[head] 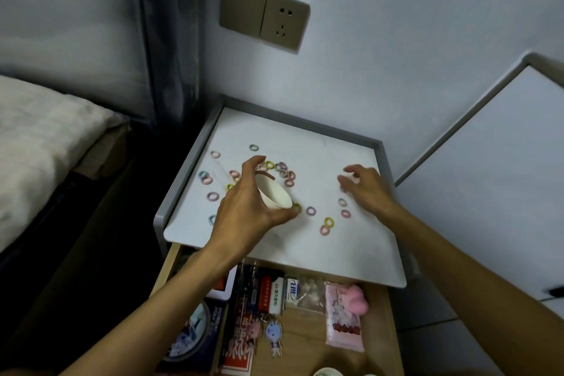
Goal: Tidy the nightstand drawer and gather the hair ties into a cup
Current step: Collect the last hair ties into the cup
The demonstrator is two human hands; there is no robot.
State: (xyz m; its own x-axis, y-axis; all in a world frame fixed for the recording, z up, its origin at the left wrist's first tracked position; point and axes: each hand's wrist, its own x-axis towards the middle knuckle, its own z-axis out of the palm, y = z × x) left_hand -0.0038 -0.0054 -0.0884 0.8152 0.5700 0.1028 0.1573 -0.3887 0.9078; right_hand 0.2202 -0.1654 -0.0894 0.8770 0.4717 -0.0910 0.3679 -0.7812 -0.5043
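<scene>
Several small pastel hair ties (311, 210) lie scattered over the white nightstand top (320, 156). My left hand (247, 207) grips a white paper cup (273, 195), tilted on its side just above the top, its mouth turned toward the far cluster of ties (282, 169). My right hand (364, 188) hovers over the right part of the top with fingers spread and nothing in it; two ties (344, 207) lie just beside it. Below the top, the wooden drawer (378, 323) stands pulled out.
The drawer holds a pink packet (343, 322), a pink soft toy (357, 299), small boxes (274, 293), keychain charms (273, 336) and a round tin (190, 333). A bed (39, 143) lies left, a wall socket (282, 20) above, a white panel (494, 168) right.
</scene>
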